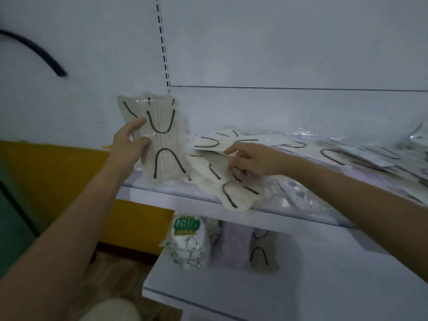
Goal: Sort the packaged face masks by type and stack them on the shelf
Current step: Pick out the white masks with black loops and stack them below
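A person's left hand grips a bundle of cream masks upright at the left end of the upper shelf. The fingers of the right hand pinch a flat mask pack in the loose pile beside it.

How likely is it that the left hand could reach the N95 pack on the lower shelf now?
Probably yes, once freed: the N95 pack stands at the open left end of the lower shelf with nothing before it, but the left hand grips an upright bundle of cream masks on the upper shelf.
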Available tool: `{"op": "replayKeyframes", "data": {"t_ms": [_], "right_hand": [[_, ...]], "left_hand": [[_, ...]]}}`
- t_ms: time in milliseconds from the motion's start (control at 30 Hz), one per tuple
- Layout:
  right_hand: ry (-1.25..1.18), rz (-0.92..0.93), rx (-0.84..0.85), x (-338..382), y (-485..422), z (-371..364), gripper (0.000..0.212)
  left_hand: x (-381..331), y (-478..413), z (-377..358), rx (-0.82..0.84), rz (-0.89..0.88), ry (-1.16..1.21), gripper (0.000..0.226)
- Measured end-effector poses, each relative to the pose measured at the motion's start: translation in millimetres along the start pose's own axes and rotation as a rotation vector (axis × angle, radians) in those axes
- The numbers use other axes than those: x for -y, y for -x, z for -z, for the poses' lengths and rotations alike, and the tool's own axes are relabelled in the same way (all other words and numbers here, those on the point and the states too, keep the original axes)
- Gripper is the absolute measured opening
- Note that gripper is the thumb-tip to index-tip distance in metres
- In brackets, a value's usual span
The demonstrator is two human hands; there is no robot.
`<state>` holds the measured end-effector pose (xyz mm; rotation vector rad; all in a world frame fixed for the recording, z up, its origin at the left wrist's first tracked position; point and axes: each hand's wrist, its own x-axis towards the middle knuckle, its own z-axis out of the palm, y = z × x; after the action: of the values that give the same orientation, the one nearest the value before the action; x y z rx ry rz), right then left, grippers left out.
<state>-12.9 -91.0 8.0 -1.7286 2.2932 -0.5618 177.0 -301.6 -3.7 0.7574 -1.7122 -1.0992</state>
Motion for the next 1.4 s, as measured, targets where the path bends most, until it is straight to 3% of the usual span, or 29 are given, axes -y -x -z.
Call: {"op": "replayKeyframes", "data": {"t_ms": [100,367,567,733,800,867,933,1100,1167,1267,1400], "right_hand": [[0.074,-0.118,-0.058,-15.4,-8.9,7.7,0.048],[0.147,-0.37,0.083,-27.8,-13.5,20.6,0.105],[0.019,-0.324,-0.069,-24.8,-11.4,23.4,0.079],[-0.167,-0.394,-0.06,-14.9,-15.6,18.4,0.078],[-0.386,-0.459,-0.064,-7.4,-18.0,17.0,0.055],[-0.595,-0.507,-0.051,-2.0,-20.6,15.8,0.017],[-0.654,-0.512,-0.004,1.1,-22.6,13.9,0.006],[-0.571,-0.437,-0.003,-1.4,-19.7,25.1,0.042],[-0.529,-0.406,-0.017,-2.5,-10.4,42.9,0.046],[-0.69,-0.355,-0.012,0.0,19.2,77.7,0.044],[-0.749,-0.241,-0.148,-19.4,51.5,117.2,0.046]], "left_hand": [[1.9,13.5,-3.4,0.044,0.012,-0.002,0.046],[-6.2,33.8,-26.3,0.096,0.045,0.073,0.047],[-6.8,31.7,-27.0,0.119,0.018,0.044,0.048],[-6.1,29.0,-24.6,0.116,0.012,0.019,0.048],[-5.0,28.3,-23.9,0.112,0.012,0.005,0.048],[-4.3,26.9,-22.7,0.096,0.017,0.005,0.048],[-4.1,25.0,-20.7,0.08,0.031,0.011,0.049],[-5.8,22.8,-12.4,0.029,0.032,-0.002,0.05],[-7.7,20.4,-7.6,-0.007,0.017,-0.003,0.05],[-13.0,15.8,-0.6,-0.08,-0.009,0.001,0.051],[-24.4,11.7,-4.9,-0.12,-0.062,0.052,0.053]]}}
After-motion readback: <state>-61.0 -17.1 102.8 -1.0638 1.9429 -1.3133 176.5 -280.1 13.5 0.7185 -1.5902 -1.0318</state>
